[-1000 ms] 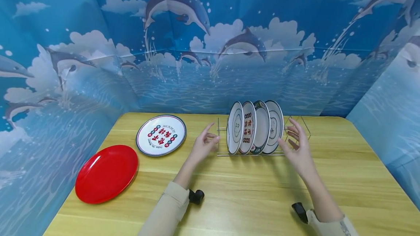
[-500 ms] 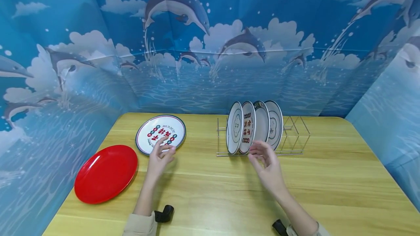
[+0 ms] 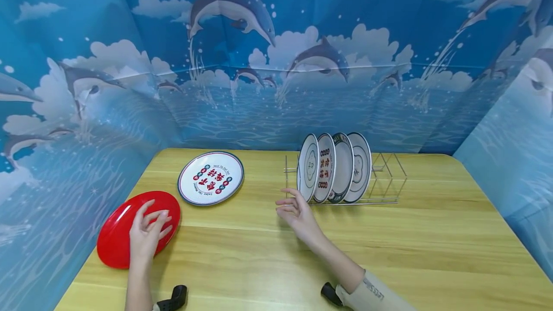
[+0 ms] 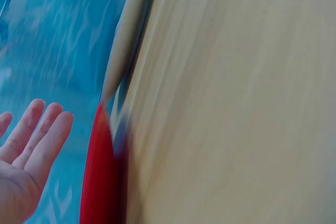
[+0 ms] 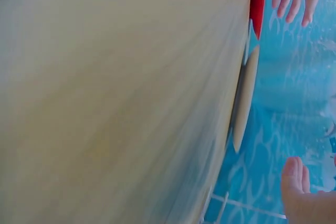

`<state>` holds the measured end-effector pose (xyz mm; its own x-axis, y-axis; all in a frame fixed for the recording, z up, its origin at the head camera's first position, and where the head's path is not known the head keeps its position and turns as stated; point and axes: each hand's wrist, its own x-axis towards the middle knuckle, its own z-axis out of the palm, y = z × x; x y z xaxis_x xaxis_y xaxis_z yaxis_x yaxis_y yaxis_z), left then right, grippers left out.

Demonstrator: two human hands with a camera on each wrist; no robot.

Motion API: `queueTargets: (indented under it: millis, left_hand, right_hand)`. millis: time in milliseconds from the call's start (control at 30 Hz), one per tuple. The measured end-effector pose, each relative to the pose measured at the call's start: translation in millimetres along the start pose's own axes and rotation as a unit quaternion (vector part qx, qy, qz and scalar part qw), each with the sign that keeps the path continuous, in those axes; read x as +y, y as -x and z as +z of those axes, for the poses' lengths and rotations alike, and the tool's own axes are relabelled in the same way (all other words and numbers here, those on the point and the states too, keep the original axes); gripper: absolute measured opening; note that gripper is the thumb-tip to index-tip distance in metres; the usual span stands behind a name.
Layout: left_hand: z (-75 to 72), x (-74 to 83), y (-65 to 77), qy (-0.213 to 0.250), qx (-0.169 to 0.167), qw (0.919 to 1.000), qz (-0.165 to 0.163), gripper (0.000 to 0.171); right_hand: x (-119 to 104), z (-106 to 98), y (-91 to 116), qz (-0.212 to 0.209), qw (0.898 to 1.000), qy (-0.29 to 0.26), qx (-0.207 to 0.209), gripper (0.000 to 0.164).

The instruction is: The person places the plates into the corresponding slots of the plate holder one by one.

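In the head view my left hand [image 3: 146,234] hovers over the red plate [image 3: 116,227] at the table's left, fingers loosely bent and holding nothing. My right hand [image 3: 300,217], also holding nothing, is in front of the left end of the wire dish rack [image 3: 384,201]. Several patterned plates stand on edge in the rack, the leftmost a white one [image 3: 308,167]. A white plate with red characters [image 3: 210,178] lies flat behind the red one. The left wrist view shows the left hand's spread fingers [image 4: 39,140] beside the red plate's edge; whether they touch it cannot be told.
The wooden table [image 3: 242,263] runs up to a blue dolphin-printed backdrop [image 3: 242,109] at the back and sides. The right part of the rack shows bare wire slots. A black wrist mount [image 3: 173,299] sits on each forearm.
Both hands have moved left: the left from beside the rack, past the white plate, to above the red plate; the right from the rack's right part to its left end. The plates have not moved.
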<state>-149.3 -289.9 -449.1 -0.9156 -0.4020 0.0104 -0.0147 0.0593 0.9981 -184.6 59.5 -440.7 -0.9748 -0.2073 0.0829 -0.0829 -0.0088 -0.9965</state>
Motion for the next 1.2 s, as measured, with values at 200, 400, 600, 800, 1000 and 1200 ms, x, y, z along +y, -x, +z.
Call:
queueTargets:
  millis: [200,400,600,800,1000,1200]
  left_hand:
    - [-47.6,-14.0,-2.7,0.070,0.041,0.9967,-0.001,0.060]
    - [-90.1,-34.5,-4.6,0.119,0.097,0.9877,-0.030,0.062]
    - [-120.0,-40.1,1.6,0.144,0.143,0.9770,-0.065,0.063]
    - [-124.3,-22.2,12.1,0.133,0.194,0.9643,-0.121,0.066]
    - [-133.5,-20.7,10.3,0.082,0.179,0.9590,-0.204,0.084]
    - [-144.8,-27.4,-2.2,0.072,0.111,0.9485,-0.287,0.097]
  right_hand:
    - [7.6,20.3,-14.9,0.052,0.997,-0.022,-0.043,0.055]
    - [13.3,45.1,-27.0,0.095,0.989,-0.069,-0.086,0.058]
    - [18.7,76.4,-32.5,0.142,0.975,-0.131,-0.107,0.055]
    - [21.5,108.4,-32.3,0.178,0.964,-0.149,-0.129,0.053]
    - [24.1,137.6,-31.6,0.193,0.958,-0.151,-0.148,0.050]
    - [24.6,162.3,-26.4,0.207,0.950,-0.169,-0.162,0.051]
